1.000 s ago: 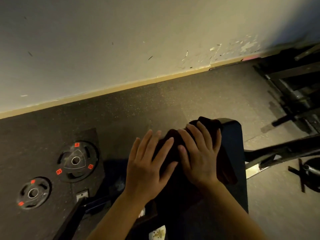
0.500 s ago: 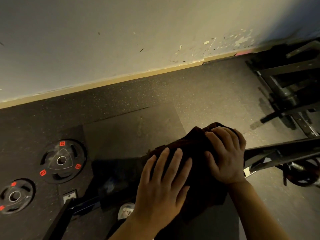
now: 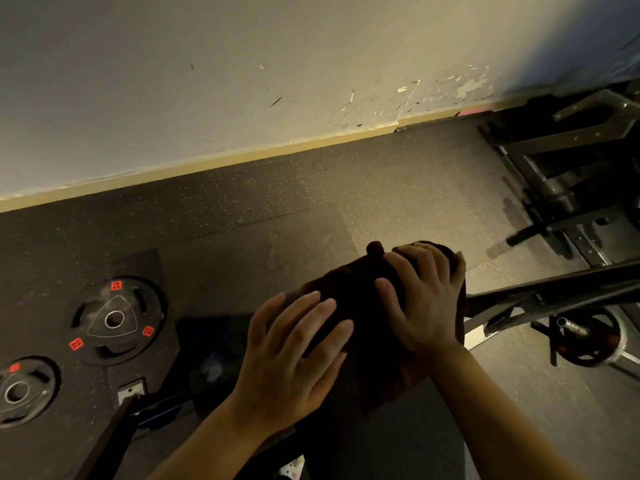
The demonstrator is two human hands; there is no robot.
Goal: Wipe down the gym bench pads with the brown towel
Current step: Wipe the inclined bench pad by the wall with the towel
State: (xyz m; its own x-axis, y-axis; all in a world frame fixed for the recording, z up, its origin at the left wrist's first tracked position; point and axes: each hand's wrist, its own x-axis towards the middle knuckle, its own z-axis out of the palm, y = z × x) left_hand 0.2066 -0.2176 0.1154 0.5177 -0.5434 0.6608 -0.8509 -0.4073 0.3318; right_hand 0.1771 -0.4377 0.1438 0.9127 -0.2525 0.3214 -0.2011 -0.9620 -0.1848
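Lying bunched over the far end of the bench [image 3: 398, 441]: brown towel [image 3: 353, 292], dark, draping down the bench's right edge. Pressing flat on the towel's near left part: left hand [image 3: 294, 358], fingers straight and spread, gripping nothing. Curling over the towel's far right part at the bench's far edge: right hand [image 3: 422, 299], fingers bent round the cloth, thumb pointing toward the left hand. Lying close together on the towel but not touching: both hands. Lying flat on the rubber floor [image 3: 311, 202] well left of the bench: larger weight plate [image 3: 116, 320] with red labels. Lying nearer the left edge of view, partly cut off: smaller weight plate [image 3: 20, 393]. Running along the top behind the floor: scuffed wall [image 3: 242, 64] with a pale skirting strip. Standing at the far right: dark metal rack frame [image 3: 561, 168]. Reaching out from the bench's right side: dark bar [image 3: 554, 292], above another plate [image 3: 588, 337] on the floor.
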